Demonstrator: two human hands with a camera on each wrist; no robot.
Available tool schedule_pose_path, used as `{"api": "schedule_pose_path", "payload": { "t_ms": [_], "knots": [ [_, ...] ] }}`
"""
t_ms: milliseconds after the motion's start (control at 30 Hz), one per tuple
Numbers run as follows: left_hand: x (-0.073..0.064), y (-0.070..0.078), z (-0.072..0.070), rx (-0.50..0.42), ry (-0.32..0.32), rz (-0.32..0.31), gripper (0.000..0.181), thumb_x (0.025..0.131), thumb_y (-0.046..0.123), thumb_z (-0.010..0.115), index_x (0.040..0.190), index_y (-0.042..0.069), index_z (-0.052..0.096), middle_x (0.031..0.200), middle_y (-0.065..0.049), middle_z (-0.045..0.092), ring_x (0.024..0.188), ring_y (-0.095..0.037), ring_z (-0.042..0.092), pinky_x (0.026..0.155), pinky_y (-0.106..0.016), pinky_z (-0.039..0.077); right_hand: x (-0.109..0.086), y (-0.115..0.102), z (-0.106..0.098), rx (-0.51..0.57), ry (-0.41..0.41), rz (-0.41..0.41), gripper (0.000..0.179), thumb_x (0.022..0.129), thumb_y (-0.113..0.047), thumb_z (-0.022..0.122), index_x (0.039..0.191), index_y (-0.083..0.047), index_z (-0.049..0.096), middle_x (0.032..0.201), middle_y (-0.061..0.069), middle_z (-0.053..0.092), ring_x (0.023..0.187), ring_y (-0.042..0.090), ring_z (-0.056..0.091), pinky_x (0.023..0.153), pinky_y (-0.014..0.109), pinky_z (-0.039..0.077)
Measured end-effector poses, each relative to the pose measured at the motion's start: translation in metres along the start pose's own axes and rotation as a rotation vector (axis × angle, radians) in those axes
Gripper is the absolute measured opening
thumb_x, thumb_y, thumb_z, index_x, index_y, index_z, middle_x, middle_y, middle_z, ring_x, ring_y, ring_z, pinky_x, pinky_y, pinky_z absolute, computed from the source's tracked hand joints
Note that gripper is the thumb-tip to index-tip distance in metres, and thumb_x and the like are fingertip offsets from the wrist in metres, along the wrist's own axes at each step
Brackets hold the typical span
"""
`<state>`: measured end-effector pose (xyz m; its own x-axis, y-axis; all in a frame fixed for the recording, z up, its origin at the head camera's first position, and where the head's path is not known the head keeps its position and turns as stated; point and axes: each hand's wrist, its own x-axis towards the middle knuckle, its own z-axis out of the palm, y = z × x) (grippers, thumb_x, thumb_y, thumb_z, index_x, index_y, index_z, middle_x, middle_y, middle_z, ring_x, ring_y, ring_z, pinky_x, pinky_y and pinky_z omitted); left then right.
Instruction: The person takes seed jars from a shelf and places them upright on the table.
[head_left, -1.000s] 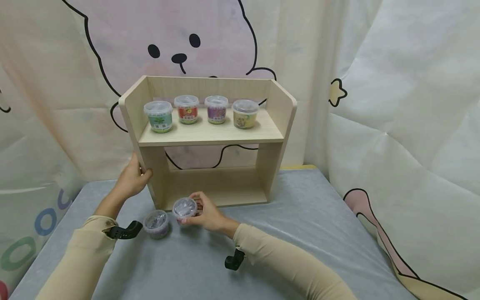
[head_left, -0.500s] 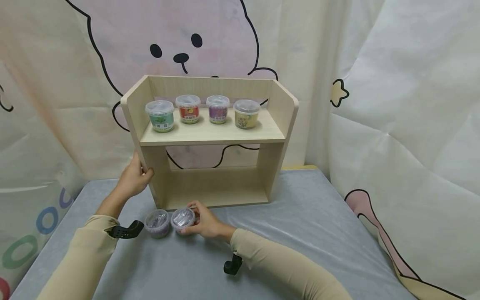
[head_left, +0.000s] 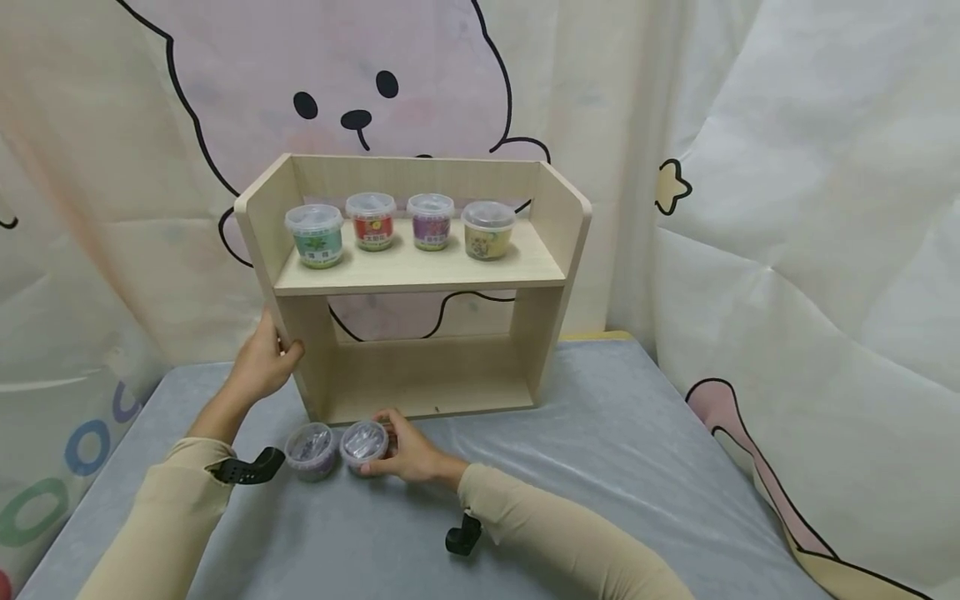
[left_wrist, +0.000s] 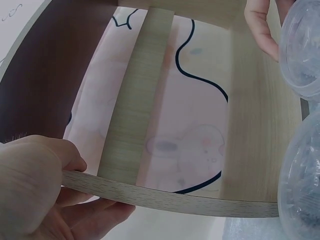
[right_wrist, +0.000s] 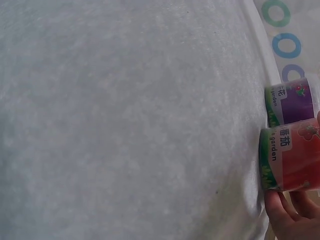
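My left hand point(head_left: 264, 360) grips the left side panel of a pale wooden two-tier shelf point(head_left: 420, 283), thumb on the inner side and fingers outside, as the left wrist view shows. In front of the shelf, my right hand point(head_left: 414, 450) holds a clear-lidded plastic cup point(head_left: 363, 442) between thumb and fingers. The right wrist view shows that cup's red label point(right_wrist: 297, 155) and its base at the cloth. Close beside it on the left stands another lidded cup point(head_left: 311, 450), whose label point(right_wrist: 292, 102) is purple.
On the upper tier stand several lidded cups: a green one point(head_left: 315, 237), a red one point(head_left: 372, 223), a purple one point(head_left: 431, 223) and a yellow one point(head_left: 487, 232). A grey-blue cloth point(head_left: 600, 467) covers the table. Printed curtains point(head_left: 810, 250) hang behind and at the sides.
My right hand has brought the red-labelled cup down and slightly toward me, level with the purple-labelled cup. The left hand keeps its grip on the shelf panel.
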<state>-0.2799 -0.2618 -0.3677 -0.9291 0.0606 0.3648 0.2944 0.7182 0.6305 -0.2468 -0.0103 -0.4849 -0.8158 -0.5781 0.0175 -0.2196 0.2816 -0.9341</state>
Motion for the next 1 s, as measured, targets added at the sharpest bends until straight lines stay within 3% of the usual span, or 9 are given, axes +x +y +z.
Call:
{"api": "schedule_pose_path", "payload": {
  "t_ms": [233, 533, 800, 1000],
  "knots": [
    [-0.001, -0.001, 0.002, -0.002, -0.008, -0.016, 0.066, 0.094, 0.004, 0.051, 0.152, -0.002, 0.020, 0.138, -0.040, 0.048, 0.124, -0.058, 0.052, 0.099, -0.068, 0.046, -0.004, -0.001, -0.004, -0.011, -0.035, 0.022, 0.072, 0.086, -0.009, 0.080, 0.146, -0.004, 0.040, 0.132, 0.011, 0.059, 0.124, 0.018, 0.058, 0.095, 0.020, 0.051],
    [0.000, -0.001, 0.000, 0.000, -0.001, -0.010, 0.063, 0.094, 0.004, 0.051, 0.150, -0.002, 0.022, 0.138, -0.040, 0.048, 0.123, -0.059, 0.052, 0.097, -0.070, 0.046, -0.014, -0.008, -0.026, -0.061, -0.063, 0.010, 0.059, 0.096, -0.018, 0.069, 0.148, -0.008, 0.043, 0.145, 0.017, 0.052, 0.134, 0.033, 0.052, 0.109, 0.047, 0.048],
    [-0.001, 0.001, 0.000, 0.004, -0.008, -0.016, 0.064, 0.095, 0.005, 0.050, 0.151, -0.001, 0.021, 0.139, -0.041, 0.047, 0.123, -0.059, 0.051, 0.095, -0.070, 0.046, -0.026, -0.016, -0.053, -0.079, -0.059, -0.030, 0.050, 0.099, -0.019, 0.064, 0.145, -0.009, 0.046, 0.149, 0.023, 0.048, 0.139, 0.040, 0.047, 0.111, 0.052, 0.044],
    [-0.002, 0.001, 0.000, -0.013, -0.009, -0.008, 0.062, 0.095, 0.005, 0.050, 0.150, -0.003, 0.021, 0.139, -0.042, 0.047, 0.126, -0.060, 0.049, 0.099, -0.071, 0.044, -0.032, -0.027, -0.072, -0.101, -0.018, -0.062, 0.045, 0.099, -0.017, 0.064, 0.141, -0.007, 0.051, 0.145, 0.018, 0.053, 0.135, 0.036, 0.051, 0.110, 0.050, 0.046]
  ]
}}
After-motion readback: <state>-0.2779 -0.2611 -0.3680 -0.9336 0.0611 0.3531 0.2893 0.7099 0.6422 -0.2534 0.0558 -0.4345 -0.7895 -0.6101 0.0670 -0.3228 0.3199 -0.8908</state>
